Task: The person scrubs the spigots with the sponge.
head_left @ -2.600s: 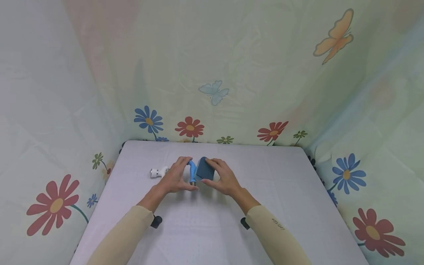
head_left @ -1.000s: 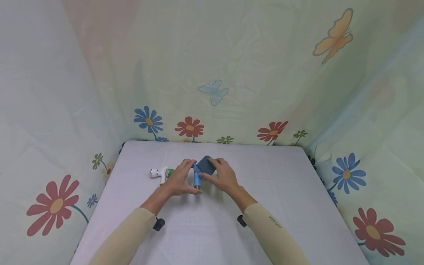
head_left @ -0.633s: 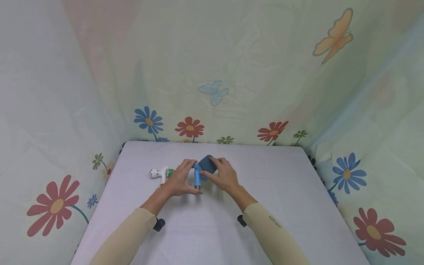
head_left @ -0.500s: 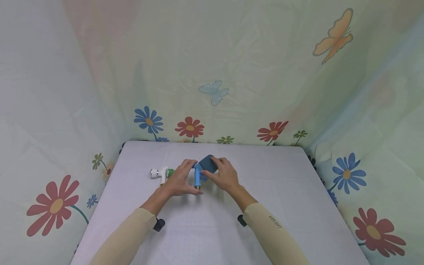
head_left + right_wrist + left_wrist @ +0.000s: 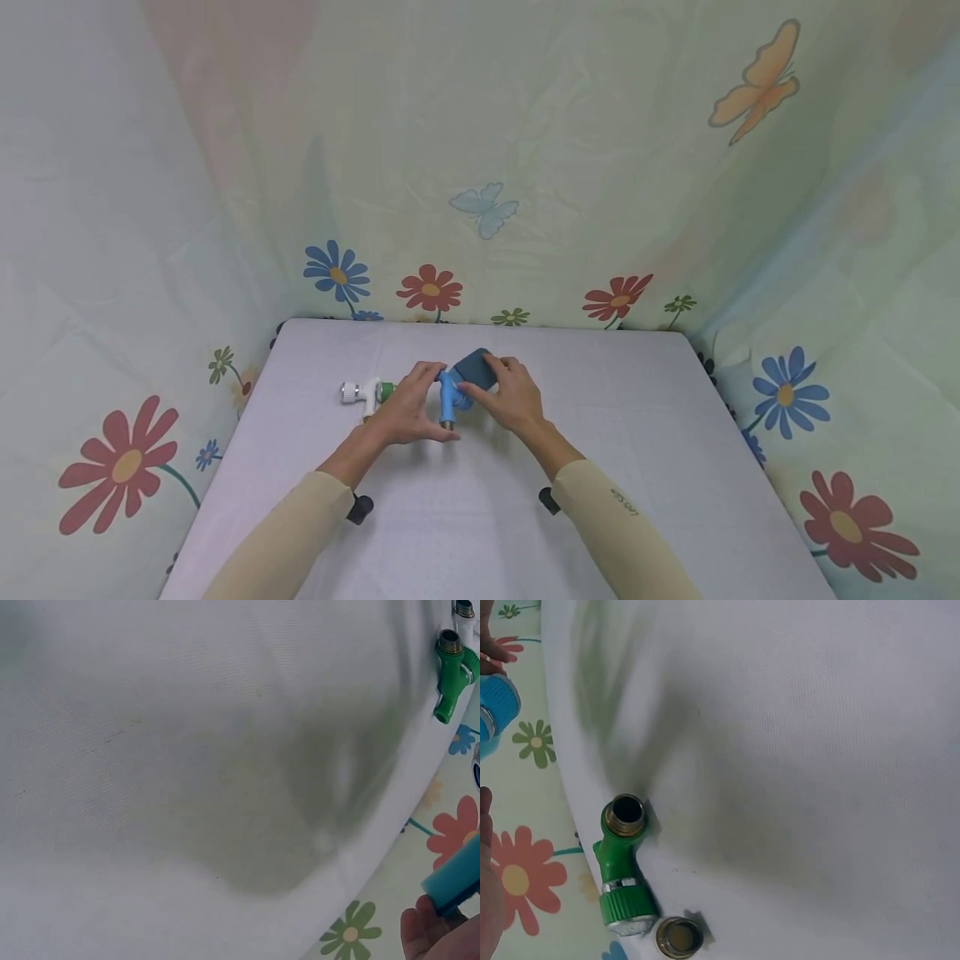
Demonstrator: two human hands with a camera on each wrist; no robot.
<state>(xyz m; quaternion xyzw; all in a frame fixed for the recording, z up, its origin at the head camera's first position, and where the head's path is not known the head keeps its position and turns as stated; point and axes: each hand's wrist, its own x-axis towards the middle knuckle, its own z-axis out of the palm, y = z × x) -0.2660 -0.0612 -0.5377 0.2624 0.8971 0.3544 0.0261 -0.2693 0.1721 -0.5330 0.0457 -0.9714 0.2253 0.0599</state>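
In the head view my left hand (image 5: 405, 410) holds a blue tap (image 5: 447, 400), thumb by its brass threaded end and fingertips at the far end. My right hand (image 5: 513, 402) pinches a flat sponge (image 5: 476, 367), dark blue on the face seen from above, against the tap's right side. The right wrist view shows the sponge (image 5: 455, 874) edge-on with a lighter teal layer, fingertips (image 5: 427, 922) under it. At the left edge of the left wrist view is the tap's ribbed blue knob (image 5: 499, 701). Part of the tap is hidden behind the right thumb.
A white tap (image 5: 369, 390) with a silver knob lies left of my left hand. Beside it is a green tap (image 5: 619, 859), its threaded end up in the left wrist view. Flowered cloth (image 5: 525, 167) walls rise around the white table (image 5: 465, 533).
The sponge has turned and slid right and away along the tap, uncovering more of it. Both hands and the tap shifted slightly from the oldest frame; the left hand has since held still.
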